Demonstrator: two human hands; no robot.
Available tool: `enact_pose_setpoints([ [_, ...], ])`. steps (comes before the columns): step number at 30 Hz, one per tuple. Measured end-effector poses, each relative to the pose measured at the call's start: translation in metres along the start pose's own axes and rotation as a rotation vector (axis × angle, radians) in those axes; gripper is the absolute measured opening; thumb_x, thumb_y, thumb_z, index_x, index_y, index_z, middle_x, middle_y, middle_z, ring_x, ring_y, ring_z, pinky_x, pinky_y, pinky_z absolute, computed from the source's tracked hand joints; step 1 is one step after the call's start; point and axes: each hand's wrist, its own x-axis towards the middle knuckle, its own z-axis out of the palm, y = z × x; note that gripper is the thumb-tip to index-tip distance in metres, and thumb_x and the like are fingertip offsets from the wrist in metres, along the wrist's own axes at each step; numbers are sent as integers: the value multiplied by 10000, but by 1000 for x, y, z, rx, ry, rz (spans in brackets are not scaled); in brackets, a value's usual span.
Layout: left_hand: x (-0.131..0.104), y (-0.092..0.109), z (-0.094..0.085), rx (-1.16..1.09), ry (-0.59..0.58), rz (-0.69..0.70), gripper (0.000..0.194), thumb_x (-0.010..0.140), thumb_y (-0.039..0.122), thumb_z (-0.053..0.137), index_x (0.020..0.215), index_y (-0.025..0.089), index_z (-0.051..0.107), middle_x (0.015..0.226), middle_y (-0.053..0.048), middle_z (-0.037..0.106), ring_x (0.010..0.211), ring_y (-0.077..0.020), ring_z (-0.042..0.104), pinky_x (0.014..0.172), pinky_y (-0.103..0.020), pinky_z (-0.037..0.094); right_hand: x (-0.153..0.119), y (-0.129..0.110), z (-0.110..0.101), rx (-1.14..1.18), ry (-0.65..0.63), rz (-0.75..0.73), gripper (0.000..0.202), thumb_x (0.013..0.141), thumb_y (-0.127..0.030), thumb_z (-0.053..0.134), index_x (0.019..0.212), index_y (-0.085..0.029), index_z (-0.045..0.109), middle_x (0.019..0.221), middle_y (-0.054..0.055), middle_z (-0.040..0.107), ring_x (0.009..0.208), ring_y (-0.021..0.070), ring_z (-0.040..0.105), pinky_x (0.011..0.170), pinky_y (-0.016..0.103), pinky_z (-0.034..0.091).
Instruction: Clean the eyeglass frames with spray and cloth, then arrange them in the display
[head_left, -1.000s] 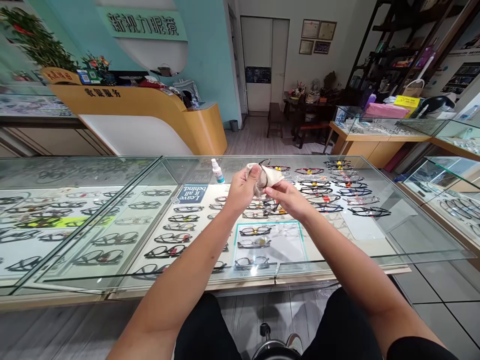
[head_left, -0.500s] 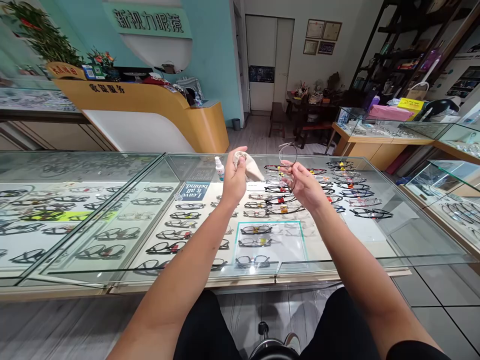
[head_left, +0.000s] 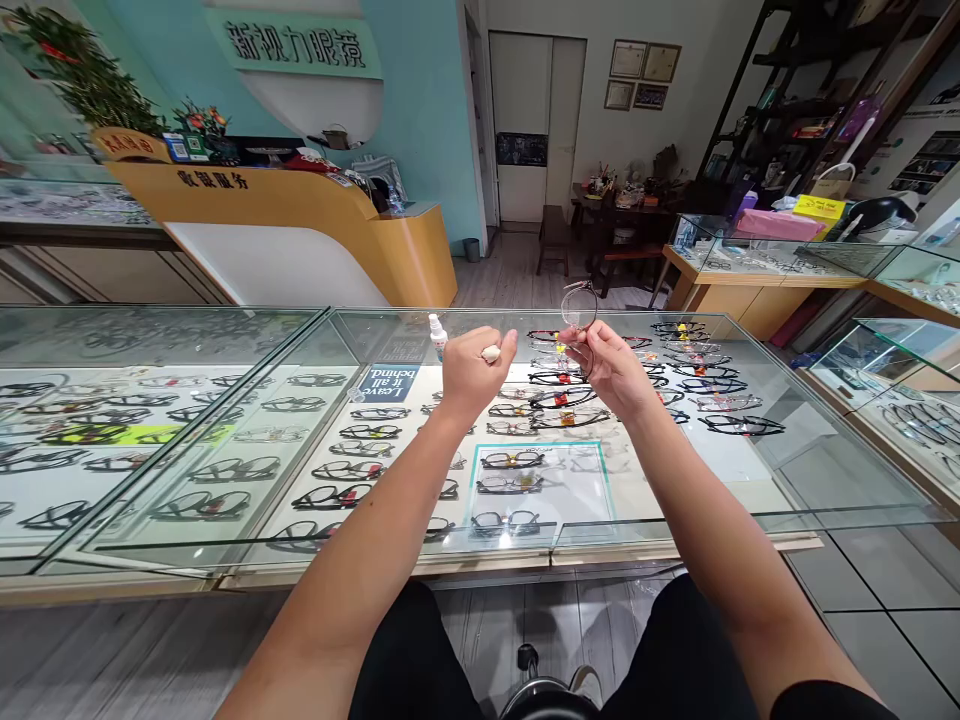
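Observation:
My left hand (head_left: pixel 475 375) is a fist above the glass counter, closed round a pale cloth (head_left: pixel 490 353); only a small bit of the cloth shows between the fingers. Just behind the fist, a small white spray bottle (head_left: pixel 437 332) stands on the glass. To the right, my right hand (head_left: pixel 615 368) pinches a thin-framed pair of round glasses (head_left: pixel 580 306). One round rim sticks up above the fingertips, and the lower part is partly hidden by the fingers. The two hands are apart.
The glass display counter (head_left: pixel 675 522) holds rows of eyeglasses under its top. A blue printed card (head_left: pixel 388 383) lies inside. Beyond stand an orange and white reception desk (head_left: pixel 416 250), a dark bench (head_left: pixel 553 238) and another display case (head_left: pixel 750 283) at the right.
My left hand has turned and closed into a fist, and the cloth that hung from it is now mostly hidden inside. My right hand with the glasses has barely moved.

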Motion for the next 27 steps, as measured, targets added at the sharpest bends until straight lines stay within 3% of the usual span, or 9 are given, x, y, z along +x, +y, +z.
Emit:
enact_pose_setpoints([
  [2, -1, 2, -1, 27, -17, 17, 452, 1004, 466, 709, 665, 236, 517, 613, 23, 487, 581, -152, 404, 640, -339, 302, 0, -1, -2, -21, -16, -33, 494, 795, -668, 953, 842, -289, 640, 1068, 36, 799, 1209, 254, 728, 1146, 383, 512],
  [4, -2, 3, -1, 38, -40, 43, 296, 973, 532, 774, 942, 241, 727, 770, 1, 640, 657, -169, 522, 691, -325, 383, 0, -3, -5, -78, -42, -60, 457, 825, -665, 939, 854, -287, 684, 979, 21, 784, 1111, 245, 730, 1141, 394, 500],
  [7, -3, 1, 0, 56, -92, 139, 679, 893, 698, 859, 1399, 263, 738, 945, -45, 708, 809, -227, 596, 793, -347, 471, 0, -7, -11, -200, -120, -50, 423, 868, -661, 910, 874, -277, 734, 936, 22, 786, 1039, 251, 723, 1095, 416, 506],
  [10, -3, -3, 3, 71, -133, 246, 922, 848, 808, 860, 1572, 270, 669, 985, -68, 695, 898, -265, 603, 858, -381, 515, -1, -13, -12, -267, -207, -15, 434, 860, -661, 917, 852, -258, 756, 902, 34, 794, 975, 250, 721, 1033, 422, 525],
  [12, -3, -5, 5, 73, -134, 304, 925, 862, 828, 836, 1582, 269, 682, 1047, -86, 698, 944, -271, 626, 886, -393, 541, -1, -16, -11, -282, -240, -4, 449, 851, -667, 922, 824, -248, 762, 867, 34, 787, 914, 239, 710, 990, 418, 537],
  [15, -4, -5, 5, 64, -129, 348, 781, 917, 800, 798, 1488, 268, 764, 1167, -125, 724, 1051, -290, 678, 945, -415, 570, -2, -19, -10, -299, -271, 3, 458, 846, -670, 924, 797, -242, 767, 831, 32, 782, 866, 227, 696, 952, 413, 543],
  [22, -6, 0, 6, 35, -144, 310, 666, 925, 809, 780, 1314, 271, 821, 1360, -156, 798, 1248, -356, 738, 1098, -499, 574, -2, -18, -10, -327, -269, -1, 459, 853, -678, 904, 791, -244, 767, 825, 35, 782, 873, 237, 703, 970, 431, 553],
  [27, -6, 4, 5, -23, -70, 235, 656, 867, 809, 842, 1231, 264, 801, 1249, -136, 831, 1196, -352, 752, 1090, -500, 577, -3, -16, -6, -370, -140, -126, 485, 899, -752, 819, 865, -269, 786, 946, 46, 783, 998, 265, 700, 997, 428, 540],
])
